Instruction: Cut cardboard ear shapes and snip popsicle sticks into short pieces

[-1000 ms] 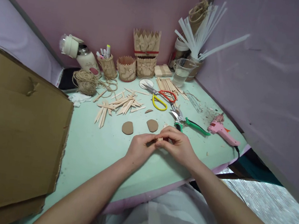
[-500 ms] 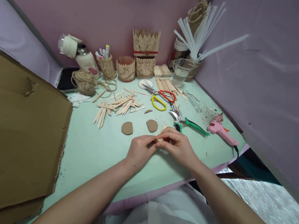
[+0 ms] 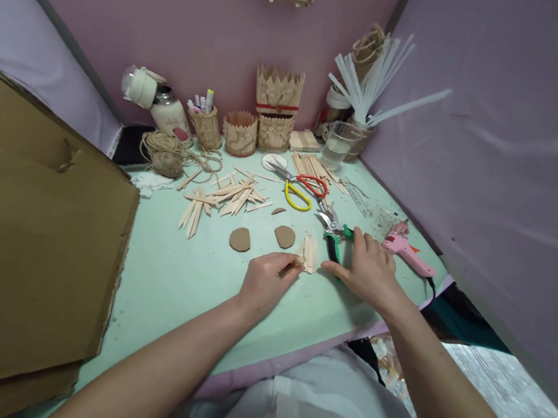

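Note:
My left hand (image 3: 269,280) rests low over the table with thumb and fingertips pinched on a small pale wood piece (image 3: 301,262), mostly hidden by the fingers. Just beyond those fingertips lie several short wood strips (image 3: 309,252), side by side. My right hand (image 3: 371,272) is spread over the pruning shears (image 3: 333,248), thumb by one green-and-black handle and fingers at the other. The shears lie with blades apart and pointing away. Two cardboard discs (image 3: 240,239), each with a trimmed edge, lie left of the strips.
Beyond are scissors (image 3: 298,196) with red and yellow handles and a pile of pointed wood sticks (image 3: 235,194). A pink glue gun (image 3: 410,255) lies at right. A cup of water (image 3: 338,147) stands at the back; a cardboard sheet (image 3: 41,237) rises at left.
My right hand has left the small wood piece and moved right, over the shears' handles. My left hand keeps its pinch. The short strips now show. The view has tilted up slightly.

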### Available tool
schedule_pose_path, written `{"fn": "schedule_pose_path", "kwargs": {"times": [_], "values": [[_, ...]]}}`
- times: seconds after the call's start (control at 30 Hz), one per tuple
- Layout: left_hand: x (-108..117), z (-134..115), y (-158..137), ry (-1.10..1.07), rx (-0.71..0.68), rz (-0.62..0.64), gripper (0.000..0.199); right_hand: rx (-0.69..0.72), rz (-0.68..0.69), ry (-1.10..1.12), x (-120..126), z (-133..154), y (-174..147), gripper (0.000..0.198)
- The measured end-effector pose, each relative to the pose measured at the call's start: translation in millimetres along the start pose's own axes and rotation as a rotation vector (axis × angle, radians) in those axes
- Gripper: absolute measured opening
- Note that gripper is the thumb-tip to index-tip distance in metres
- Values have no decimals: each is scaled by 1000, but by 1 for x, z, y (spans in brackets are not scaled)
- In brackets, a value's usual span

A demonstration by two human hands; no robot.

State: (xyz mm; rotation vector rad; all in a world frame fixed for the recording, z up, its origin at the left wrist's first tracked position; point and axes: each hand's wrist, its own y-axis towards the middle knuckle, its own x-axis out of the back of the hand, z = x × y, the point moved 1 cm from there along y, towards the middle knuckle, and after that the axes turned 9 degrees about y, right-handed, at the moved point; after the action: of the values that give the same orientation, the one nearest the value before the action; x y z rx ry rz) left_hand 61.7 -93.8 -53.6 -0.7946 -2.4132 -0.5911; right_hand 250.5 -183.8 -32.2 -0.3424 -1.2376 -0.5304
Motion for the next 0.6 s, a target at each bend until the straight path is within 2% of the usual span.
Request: {"fn": "schedule_pose_path", "kwargs": {"times": [0.1,0.2,0.33,0.47,0.6], "values": [[1,2,0,14,-38,-55,13,0,30,-67,-4,5,0,108],[1,4,1,46,-47,-69,14,-33,58,-104,-4,11,3,108],[-1,5,3,121,-42,-28,14,-67,12,-116,-1,17,4,90],[-1,4,2,160,-73,-33,15,-43,-37,-63,13,22,-12,74],[-3,5,2,198,-91,-57,13,40,64,162,33,27,-44,53]]}}
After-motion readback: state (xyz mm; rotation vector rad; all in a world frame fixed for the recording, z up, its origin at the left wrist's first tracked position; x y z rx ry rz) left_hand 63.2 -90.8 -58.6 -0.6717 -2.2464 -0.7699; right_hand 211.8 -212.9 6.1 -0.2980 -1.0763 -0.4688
